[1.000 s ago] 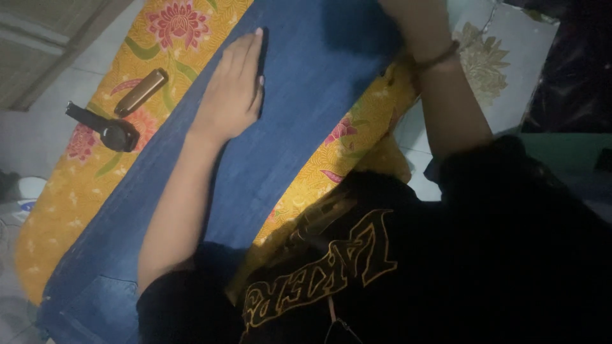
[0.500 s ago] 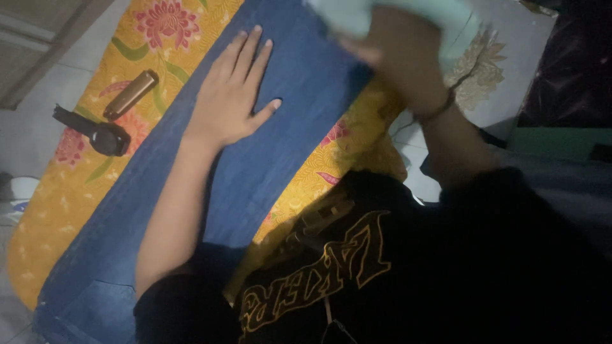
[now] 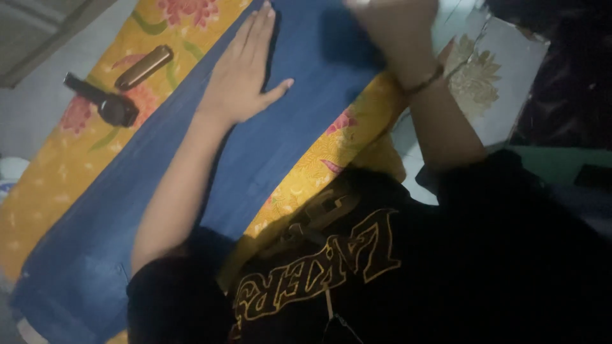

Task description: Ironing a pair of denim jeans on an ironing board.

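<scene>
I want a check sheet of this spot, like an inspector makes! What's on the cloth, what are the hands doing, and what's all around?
Surface: yellow flowered cloth, spread flat under everything.
Job's things: blue denim piece, lying long across the cloth.
Clutter: black wristwatch and small brown case on the cloth, beside the denim and apart from it.
Hands: left hand flat on the denim, fingers stretched out; right hand at the top edge, partly cut off and blurred, grip unclear; thin bracelet on that wrist.
Cables: nothing seen.
Surroundings: pale tiled floor; grey cloth with leaf pattern to the right.
</scene>
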